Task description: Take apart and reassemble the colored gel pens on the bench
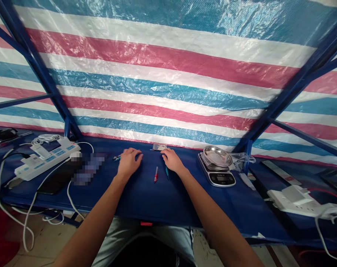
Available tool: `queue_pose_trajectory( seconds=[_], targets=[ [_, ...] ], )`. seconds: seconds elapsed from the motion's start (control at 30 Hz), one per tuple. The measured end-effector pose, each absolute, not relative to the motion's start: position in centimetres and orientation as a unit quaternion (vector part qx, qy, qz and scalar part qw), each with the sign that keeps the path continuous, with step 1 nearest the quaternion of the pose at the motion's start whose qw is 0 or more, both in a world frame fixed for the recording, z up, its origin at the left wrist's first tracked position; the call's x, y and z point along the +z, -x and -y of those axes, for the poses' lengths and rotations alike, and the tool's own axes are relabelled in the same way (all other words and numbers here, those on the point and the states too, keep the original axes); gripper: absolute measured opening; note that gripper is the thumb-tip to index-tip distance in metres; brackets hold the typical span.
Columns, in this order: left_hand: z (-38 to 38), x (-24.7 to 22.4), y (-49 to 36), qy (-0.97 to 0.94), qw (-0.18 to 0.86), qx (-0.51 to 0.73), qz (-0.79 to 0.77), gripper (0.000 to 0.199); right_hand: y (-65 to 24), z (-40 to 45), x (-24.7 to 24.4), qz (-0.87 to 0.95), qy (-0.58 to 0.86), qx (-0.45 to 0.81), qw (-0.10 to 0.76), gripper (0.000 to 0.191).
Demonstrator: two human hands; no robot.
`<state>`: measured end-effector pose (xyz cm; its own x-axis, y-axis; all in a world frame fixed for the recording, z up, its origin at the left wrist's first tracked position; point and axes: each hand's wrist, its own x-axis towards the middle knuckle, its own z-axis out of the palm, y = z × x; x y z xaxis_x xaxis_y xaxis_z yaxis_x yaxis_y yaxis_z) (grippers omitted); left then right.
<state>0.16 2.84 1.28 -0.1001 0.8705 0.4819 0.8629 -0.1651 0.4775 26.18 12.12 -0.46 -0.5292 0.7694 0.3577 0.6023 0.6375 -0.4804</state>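
Observation:
My left hand [129, 162] rests on the blue tabletop with its thumb apart from the fingers and nothing visible in it. Just left of it lie some thin pen-like pieces [117, 157], partly covered by the hand. My right hand [172, 160] lies palm down, fingers loosely bent and thumb apart, close to a small clear bag [159, 147] with pale bits inside. A teal pen-like piece [167, 172] lies beside its wrist. Between both hands is a red pen-like piece [156, 175] with a clear end.
A digital scale [221, 178] carrying a metal bowl [217, 155] stands at right, a plastic bag [242, 160] behind it. White power strips [50, 157] with cables lie at both sides, a dark phone [57, 180] at left. Blue frame posts and a striped sheet [163, 81] border the back.

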Motion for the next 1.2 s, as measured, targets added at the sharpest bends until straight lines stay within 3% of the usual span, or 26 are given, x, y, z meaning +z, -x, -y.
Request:
queue_pose_trajectory(
  seconds=[0.1,0.17,0.23,0.53,1.2],
  targets=[
    [-1.9,1.3,-3.5,-0.774,0.127,0.336,-0.521,0.035,-25.0,-13.7,-0.2,0.873,0.406,0.101,0.250,0.035],
    [-1.3,1.1,-5.1,-0.795,0.148,0.325,-0.491,0.044,-24.6,-14.5,-0.1,0.876,0.407,0.089,0.243,0.033],
    [-1.0,0.7,-5.7,-0.801,0.142,0.321,-0.486,0.046,-24.6,-14.9,-0.1,0.874,0.408,0.088,0.247,0.029],
    [-3.0,-0.9,-3.3,-0.741,0.089,0.340,-0.572,0.020,-28.8,-11.8,-0.1,0.866,0.387,0.178,0.263,0.023],
    [-3.5,-0.6,-3.9,-0.790,0.089,0.321,-0.515,0.023,-29.2,-9.4,0.6,0.855,0.341,0.264,0.288,0.018]
  ],
)
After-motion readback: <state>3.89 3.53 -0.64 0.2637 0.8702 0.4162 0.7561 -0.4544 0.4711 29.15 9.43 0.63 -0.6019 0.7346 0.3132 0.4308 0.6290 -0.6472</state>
